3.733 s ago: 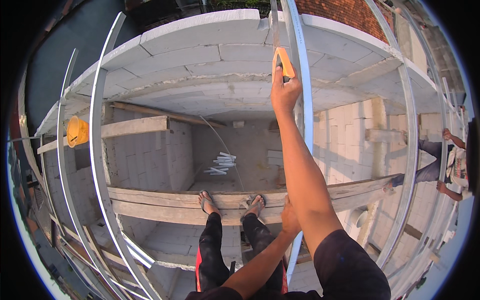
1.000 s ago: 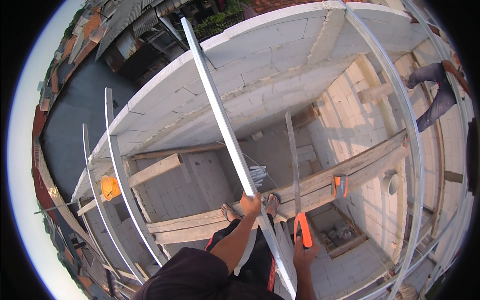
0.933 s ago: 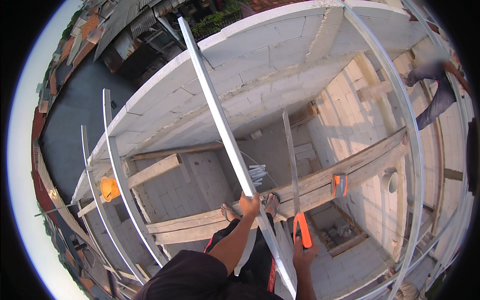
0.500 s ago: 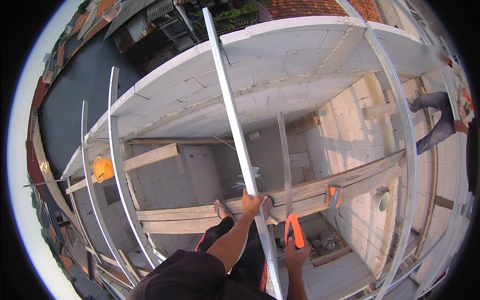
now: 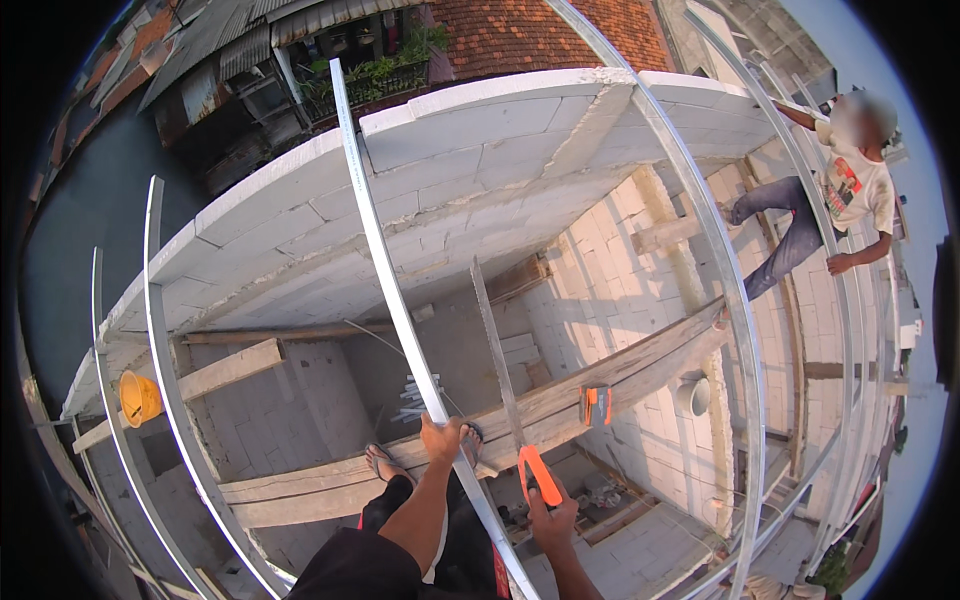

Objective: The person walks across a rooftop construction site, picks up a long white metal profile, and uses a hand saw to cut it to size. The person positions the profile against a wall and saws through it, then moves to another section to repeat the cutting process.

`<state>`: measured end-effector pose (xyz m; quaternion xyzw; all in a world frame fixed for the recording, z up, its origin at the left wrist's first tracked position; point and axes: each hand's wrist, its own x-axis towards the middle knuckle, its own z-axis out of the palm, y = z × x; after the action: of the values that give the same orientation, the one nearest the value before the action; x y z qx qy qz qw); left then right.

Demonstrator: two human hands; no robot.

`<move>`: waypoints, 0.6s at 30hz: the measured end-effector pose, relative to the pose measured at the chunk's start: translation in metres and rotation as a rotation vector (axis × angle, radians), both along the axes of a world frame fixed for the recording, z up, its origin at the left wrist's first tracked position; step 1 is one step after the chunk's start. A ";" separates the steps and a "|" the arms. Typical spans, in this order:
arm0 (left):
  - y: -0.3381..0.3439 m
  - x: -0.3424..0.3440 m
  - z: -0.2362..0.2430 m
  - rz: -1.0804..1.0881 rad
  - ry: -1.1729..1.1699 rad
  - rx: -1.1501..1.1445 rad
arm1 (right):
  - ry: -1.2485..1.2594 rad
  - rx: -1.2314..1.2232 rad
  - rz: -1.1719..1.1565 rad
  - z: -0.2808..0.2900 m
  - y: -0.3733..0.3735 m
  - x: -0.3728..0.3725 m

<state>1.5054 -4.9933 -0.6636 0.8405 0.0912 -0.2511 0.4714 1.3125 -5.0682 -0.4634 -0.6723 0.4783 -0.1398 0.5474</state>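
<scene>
My left hand (image 5: 440,435) is closed round a long silvery metal channel (image 5: 385,280) that slants away from me past the top of the block wall. My right hand (image 5: 550,515) grips the orange handle of a hand saw (image 5: 536,475), its long blade pointing away just right of that channel, over the room below. My sandalled feet (image 5: 385,465) stand on weathered wooden planks (image 5: 660,365) spanning the room. An orange-and-grey tool (image 5: 595,403) lies on the planks to the right of the saw.
More metal channels (image 5: 175,430) run left and right of me. A yellow bucket (image 5: 140,398) sits by a timber at left. A person (image 5: 845,190) perches among channels at right, above the planks. A white block wall (image 5: 470,150) edges a drop to rooftops; short white pieces lie far below.
Since the oldest frame, the saw has come back toward me from the far wall, and my left hand now grips higher on the channel. The view has turned, bringing more of the person into sight.
</scene>
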 end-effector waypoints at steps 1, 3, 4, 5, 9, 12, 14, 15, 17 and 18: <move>0.000 0.000 0.001 -0.007 -0.007 0.005 | -0.006 0.012 -0.008 0.001 0.000 0.002; 0.000 -0.004 0.002 -0.002 -0.048 0.036 | -0.016 0.019 -0.019 0.003 0.001 0.008; -0.001 -0.003 0.000 -0.002 -0.075 0.062 | -0.024 0.017 -0.018 0.004 0.000 0.012; -0.002 -0.004 -0.003 -0.001 -0.097 0.086 | -0.028 0.012 -0.020 0.005 -0.001 0.013; -0.004 0.005 0.027 -0.035 0.127 0.043 | -0.004 0.104 -0.036 0.011 -0.005 0.017; 0.001 -0.001 0.007 -0.033 0.041 -0.003 | 0.018 0.161 -0.031 0.008 -0.006 0.018; 0.002 -0.004 -0.003 -0.015 -0.012 0.006 | 0.029 0.129 -0.015 -0.003 -0.007 0.019; 0.004 -0.004 -0.001 -0.001 -0.040 0.024 | 0.033 0.104 0.000 -0.009 -0.007 0.020; -0.001 -0.006 0.002 0.003 -0.008 -0.060 | 0.020 0.098 -0.022 -0.016 -0.005 0.021; 0.005 -0.009 -0.013 -0.008 -0.042 -0.054 | -0.001 0.125 -0.042 -0.011 -0.004 0.029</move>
<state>1.4964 -4.9888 -0.6764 0.8328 0.0712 -0.2378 0.4948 1.3412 -5.0725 -0.4745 -0.6265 0.4997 -0.1215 0.5857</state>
